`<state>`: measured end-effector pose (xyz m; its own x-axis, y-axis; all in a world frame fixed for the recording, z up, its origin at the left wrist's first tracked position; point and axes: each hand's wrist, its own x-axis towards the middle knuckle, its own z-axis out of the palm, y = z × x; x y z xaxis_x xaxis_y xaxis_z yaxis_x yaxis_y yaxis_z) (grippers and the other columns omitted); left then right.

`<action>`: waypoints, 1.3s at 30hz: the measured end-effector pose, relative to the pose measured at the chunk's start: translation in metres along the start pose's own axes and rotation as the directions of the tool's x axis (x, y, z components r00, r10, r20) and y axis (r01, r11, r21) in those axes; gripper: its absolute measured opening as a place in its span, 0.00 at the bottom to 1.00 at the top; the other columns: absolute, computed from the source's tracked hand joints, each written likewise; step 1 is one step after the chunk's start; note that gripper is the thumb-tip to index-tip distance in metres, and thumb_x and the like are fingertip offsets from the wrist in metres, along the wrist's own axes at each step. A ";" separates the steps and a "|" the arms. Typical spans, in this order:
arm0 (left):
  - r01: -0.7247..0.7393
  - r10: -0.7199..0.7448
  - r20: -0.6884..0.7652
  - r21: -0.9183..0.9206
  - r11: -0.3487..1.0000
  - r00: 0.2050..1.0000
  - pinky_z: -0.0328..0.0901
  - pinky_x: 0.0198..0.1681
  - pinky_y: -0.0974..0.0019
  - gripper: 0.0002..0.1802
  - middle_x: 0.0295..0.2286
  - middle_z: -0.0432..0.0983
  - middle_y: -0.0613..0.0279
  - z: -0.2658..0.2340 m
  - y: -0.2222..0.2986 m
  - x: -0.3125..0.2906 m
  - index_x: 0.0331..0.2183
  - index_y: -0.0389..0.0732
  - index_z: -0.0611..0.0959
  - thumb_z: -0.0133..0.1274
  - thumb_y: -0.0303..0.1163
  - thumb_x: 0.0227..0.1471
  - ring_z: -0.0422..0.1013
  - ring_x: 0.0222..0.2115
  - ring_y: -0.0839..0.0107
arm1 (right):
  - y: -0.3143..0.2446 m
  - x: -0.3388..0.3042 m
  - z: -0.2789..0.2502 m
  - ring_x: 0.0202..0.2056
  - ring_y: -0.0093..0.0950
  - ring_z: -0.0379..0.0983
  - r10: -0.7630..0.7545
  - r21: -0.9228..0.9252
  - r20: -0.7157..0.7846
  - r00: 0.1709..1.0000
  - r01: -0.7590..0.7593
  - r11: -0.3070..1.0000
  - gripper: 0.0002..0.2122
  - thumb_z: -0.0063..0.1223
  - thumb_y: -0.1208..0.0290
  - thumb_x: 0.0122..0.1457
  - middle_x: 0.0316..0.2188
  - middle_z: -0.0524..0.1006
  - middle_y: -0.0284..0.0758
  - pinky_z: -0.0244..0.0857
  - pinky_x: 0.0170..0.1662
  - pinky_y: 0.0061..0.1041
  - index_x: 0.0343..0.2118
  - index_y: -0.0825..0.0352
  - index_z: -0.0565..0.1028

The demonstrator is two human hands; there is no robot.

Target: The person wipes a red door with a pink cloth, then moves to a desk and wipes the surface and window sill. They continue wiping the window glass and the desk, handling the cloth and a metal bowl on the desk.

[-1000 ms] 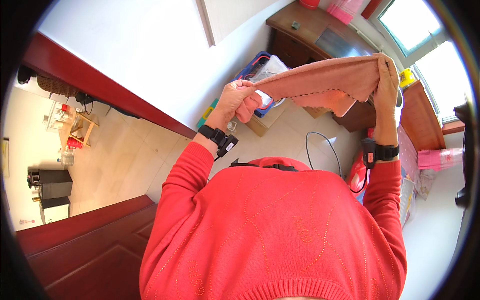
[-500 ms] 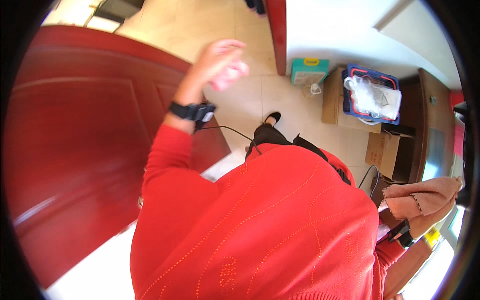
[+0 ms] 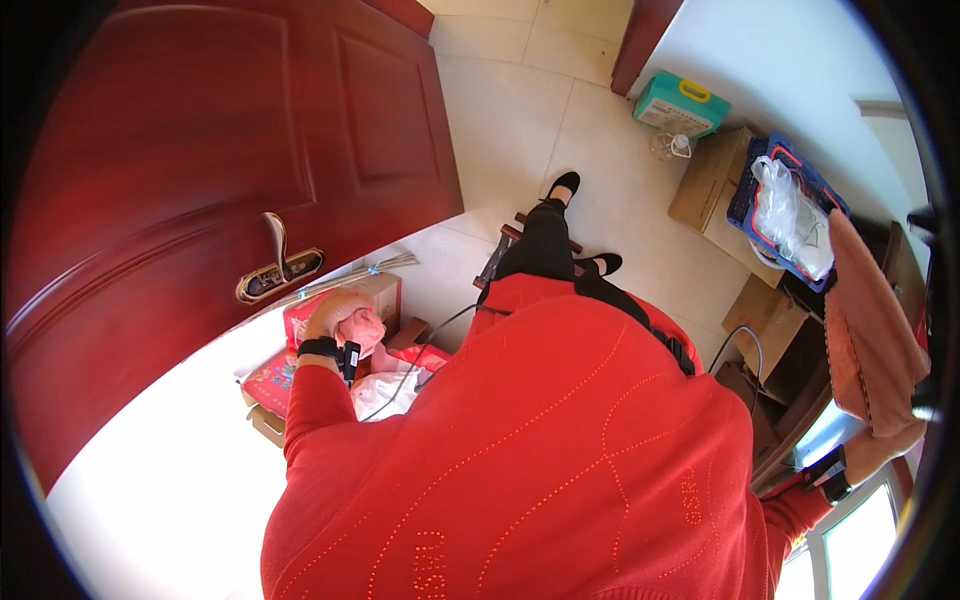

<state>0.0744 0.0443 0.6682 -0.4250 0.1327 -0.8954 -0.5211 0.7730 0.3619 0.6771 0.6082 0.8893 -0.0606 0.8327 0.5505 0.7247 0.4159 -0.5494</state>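
My left hand (image 3: 332, 308) is closed around a crumpled pink cloth (image 3: 362, 328), above several boxes and just below the door handle (image 3: 280, 262). The wrist wears a black strap with a small device. At the far right, my right hand (image 3: 888, 446) grips a brownish-pink towel (image 3: 872, 310), which hangs out long and partly covers the edge of a blue basket (image 3: 745, 190). The right fingers are partly hidden by the towel and the picture's dark rim.
A dark red door (image 3: 390, 120) stands open on the left. Red cartons (image 3: 385, 290) lie behind it. By the right wall are a teal box (image 3: 690, 100), a clear plastic jug (image 3: 668, 146), cardboard boxes (image 3: 705, 180) and a wooden cabinet (image 3: 905, 265). A small stool (image 3: 492, 262) stands by my legs.
My left hand has come down and nearer with the pink cloth, from over the floor to beside the door handle. The towel in my right hand has spread out from a bunch. The view has turned.
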 end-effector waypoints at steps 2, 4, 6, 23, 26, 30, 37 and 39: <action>0.051 -0.051 -0.035 0.005 0.999 0.998 0.67 0.30 0.70 0.08 0.24 0.78 0.66 -0.026 -0.014 0.009 0.26 0.38 0.83 0.58 0.33 0.51 0.73 0.27 0.75 | -0.005 0.004 -0.002 0.52 0.27 0.70 0.015 -0.018 -0.002 1.000 -0.015 1.000 0.23 0.40 0.58 0.67 0.52 0.72 0.36 0.63 0.55 0.22 0.60 0.67 0.64; -0.007 0.014 -0.171 0.037 0.999 0.985 0.69 0.30 0.67 0.08 0.27 0.79 0.65 -0.043 -0.023 0.020 0.28 0.38 0.82 0.60 0.32 0.50 0.74 0.28 0.75 | -0.011 0.009 -0.002 0.52 0.27 0.70 0.023 -0.029 0.007 1.000 -0.023 0.999 0.24 0.40 0.57 0.67 0.52 0.72 0.36 0.64 0.54 0.22 0.60 0.67 0.64; -0.141 -0.001 -0.397 -0.328 0.934 0.918 0.71 0.32 0.68 0.09 0.32 0.79 0.64 -0.045 -0.031 0.034 0.32 0.38 0.82 0.63 0.31 0.49 0.75 0.29 0.74 | -0.017 0.010 -0.002 0.51 0.26 0.70 0.033 -0.045 0.011 0.999 -0.032 0.998 0.24 0.40 0.57 0.66 0.52 0.72 0.36 0.64 0.54 0.21 0.61 0.67 0.63; -0.472 0.351 -0.585 -0.062 0.879 0.731 0.70 0.41 0.68 0.22 0.38 0.81 0.58 0.030 0.002 0.034 0.41 0.31 0.83 0.68 0.34 0.45 0.75 0.36 0.72 | -0.001 -0.035 -0.039 0.50 0.26 0.72 0.056 0.025 -0.126 0.990 -0.053 0.998 0.28 0.40 0.53 0.65 0.52 0.72 0.36 0.67 0.51 0.18 0.63 0.65 0.60; -0.506 0.437 -0.614 0.071 0.860 0.657 0.70 0.41 0.65 0.28 0.37 0.82 0.55 0.080 0.030 0.037 0.41 0.31 0.84 0.68 0.44 0.43 0.77 0.36 0.68 | 0.016 -0.048 -0.059 0.50 0.26 0.72 0.051 0.065 -0.162 0.985 -0.041 0.997 0.29 0.40 0.52 0.64 0.52 0.72 0.36 0.68 0.51 0.18 0.63 0.65 0.59; -0.593 0.546 -0.594 0.139 0.793 0.591 0.69 0.45 0.63 0.32 0.40 0.81 0.53 0.145 0.063 0.036 0.42 0.31 0.82 0.69 0.45 0.40 0.76 0.39 0.65 | 0.040 -0.056 -0.072 0.50 0.26 0.73 0.047 0.115 -0.160 0.986 -0.028 0.993 0.30 0.40 0.52 0.64 0.51 0.72 0.36 0.68 0.50 0.17 0.64 0.65 0.58; -0.734 0.675 -0.514 0.122 0.669 0.530 0.69 0.44 0.63 0.39 0.40 0.80 0.53 0.232 0.138 0.075 0.47 0.32 0.76 0.71 0.45 0.37 0.77 0.39 0.65 | 0.066 -0.067 -0.101 0.49 0.26 0.73 0.032 0.101 -0.178 0.984 -0.014 0.995 0.32 0.40 0.50 0.63 0.51 0.72 0.36 0.70 0.49 0.16 0.65 0.64 0.57; -0.800 0.674 -0.544 0.010 0.600 0.499 0.69 0.43 0.65 0.32 0.38 0.80 0.57 0.265 0.158 0.079 0.45 0.34 0.77 0.71 0.38 0.39 0.76 0.38 0.68 | 0.067 -0.066 -0.108 0.53 0.28 0.72 0.109 0.163 -0.191 0.975 -0.078 0.984 0.32 0.38 0.48 0.64 0.55 0.70 0.37 0.69 0.52 0.19 0.66 0.63 0.56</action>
<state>0.1546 0.3415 0.5866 -0.9662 0.2502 -0.0621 0.0344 0.3641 0.9307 0.8033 0.5418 0.8840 0.1514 0.7878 0.5970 0.6056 0.4034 -0.6859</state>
